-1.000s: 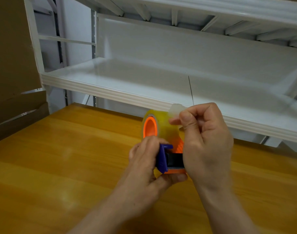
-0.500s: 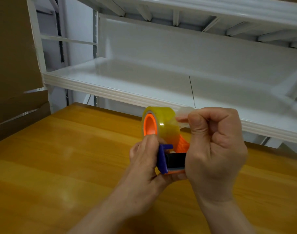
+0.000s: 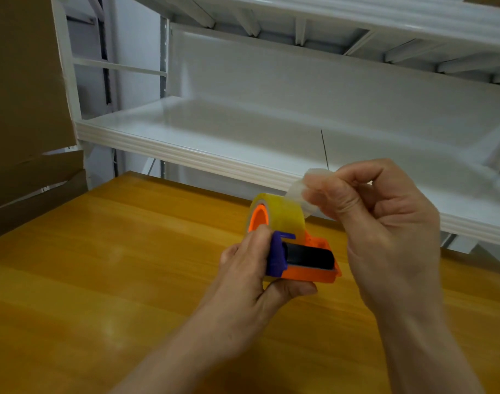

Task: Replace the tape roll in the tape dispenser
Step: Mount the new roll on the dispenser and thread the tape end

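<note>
Currently my left hand (image 3: 244,275) clamps the tape dispenser (image 3: 304,261), tape roll (image 3: 277,217) seated above its fingers. My right hand (image 3: 382,223) pinches the tape end (image 3: 298,189), up-right of the roller (image 3: 310,255), which lies crosswise below.

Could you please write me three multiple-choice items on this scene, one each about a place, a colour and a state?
1. Where is the dispenser?
A. on the shelf
B. held above the table
C. on the cardboard

2. What colour is the roller?
A. black
B. white
C. green

3. What is the state of the tape end?
A. stuck flat to the roll
B. threaded under the roller
C. peeled off and pinched

Answers:
1 B: the left hand holds it over the wood.
2 A: it shows dark between the purple and orange parts.
3 C: the right hand pinches it away from the roll.
</note>
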The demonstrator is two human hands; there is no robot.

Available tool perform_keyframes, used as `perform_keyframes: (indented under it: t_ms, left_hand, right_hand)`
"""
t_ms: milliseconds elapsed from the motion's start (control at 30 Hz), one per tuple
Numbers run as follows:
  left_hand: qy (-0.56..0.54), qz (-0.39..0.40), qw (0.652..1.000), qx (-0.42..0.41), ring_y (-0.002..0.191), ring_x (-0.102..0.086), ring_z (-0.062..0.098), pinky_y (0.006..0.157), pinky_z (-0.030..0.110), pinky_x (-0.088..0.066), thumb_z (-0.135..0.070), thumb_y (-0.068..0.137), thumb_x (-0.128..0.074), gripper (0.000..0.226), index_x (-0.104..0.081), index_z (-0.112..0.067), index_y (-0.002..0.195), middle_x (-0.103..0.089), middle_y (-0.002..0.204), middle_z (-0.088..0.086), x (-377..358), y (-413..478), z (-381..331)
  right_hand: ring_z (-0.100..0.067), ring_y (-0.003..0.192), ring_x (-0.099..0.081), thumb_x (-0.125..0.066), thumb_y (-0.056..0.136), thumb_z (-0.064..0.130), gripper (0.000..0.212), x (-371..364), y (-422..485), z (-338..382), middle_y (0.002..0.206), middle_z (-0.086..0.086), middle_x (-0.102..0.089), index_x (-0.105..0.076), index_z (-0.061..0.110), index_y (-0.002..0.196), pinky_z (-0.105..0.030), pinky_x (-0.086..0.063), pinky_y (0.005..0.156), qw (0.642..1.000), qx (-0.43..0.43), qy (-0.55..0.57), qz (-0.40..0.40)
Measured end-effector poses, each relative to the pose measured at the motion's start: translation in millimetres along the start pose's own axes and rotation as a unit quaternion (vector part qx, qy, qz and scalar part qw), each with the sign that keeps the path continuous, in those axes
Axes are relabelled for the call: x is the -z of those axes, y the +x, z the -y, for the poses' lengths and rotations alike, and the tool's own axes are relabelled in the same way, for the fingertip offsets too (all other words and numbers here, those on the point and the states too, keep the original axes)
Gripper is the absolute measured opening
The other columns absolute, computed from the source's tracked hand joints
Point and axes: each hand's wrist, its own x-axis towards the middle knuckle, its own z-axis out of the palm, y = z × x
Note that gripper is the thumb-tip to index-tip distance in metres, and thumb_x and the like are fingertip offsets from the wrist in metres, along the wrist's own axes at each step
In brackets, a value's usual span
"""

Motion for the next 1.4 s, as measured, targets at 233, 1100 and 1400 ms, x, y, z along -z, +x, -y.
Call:
perform_keyframes:
  t_ms: [233, 1100, 1400]
  left_hand:
    - [0.010, -0.020, 1.000, 0.009, 0.122, -0.050, 0.012, 0.102, 0.044, -0.043, -0.080, 0.078, -0.051, 0.064, -0.051, -0.040, 0.127, -0.059, 0.124, -0.025, -1, 2, 2]
    - [-0.116, 0.029, 0.992, 0.027, 0.125, -0.055, 0.024, 0.103, 0.052, -0.047, -0.075, 0.075, -0.063, 0.065, -0.050, -0.048, 0.132, -0.062, 0.130, -0.012, 5, 5, 6]
    - [-0.182, 0.063, 0.981, 0.014, 0.120, -0.061, 0.003, 0.096, 0.034, -0.055, -0.047, 0.085, -0.066, 0.057, -0.050, -0.037, 0.139, -0.064, 0.129, -0.019, 8, 2, -3]
  right_hand:
    - [-0.016, 0.088, -0.079, -0.065, 0.098, 0.020, 0.011, -7, -5, 3, 0.088, 0.001, -0.081, -0.066, 0.026, 0.089, -0.039, -0.066, 0.073, 0.999, -0.037, 0.005, -0.003]
    - [-0.023, 0.094, -0.078, -0.057, 0.099, 0.016, 0.007, 11, 3, -13, 0.089, -0.004, -0.078, -0.060, 0.011, 0.097, -0.047, -0.063, 0.086, 0.992, 0.067, -0.003, 0.105]
    - [-0.014, 0.109, -0.075, -0.057, 0.099, 0.019, 0.009, 35, 6, -11, 0.097, 0.007, -0.080, -0.063, 0.013, 0.098, -0.044, -0.062, 0.088, 0.974, 0.069, -0.040, 0.211]
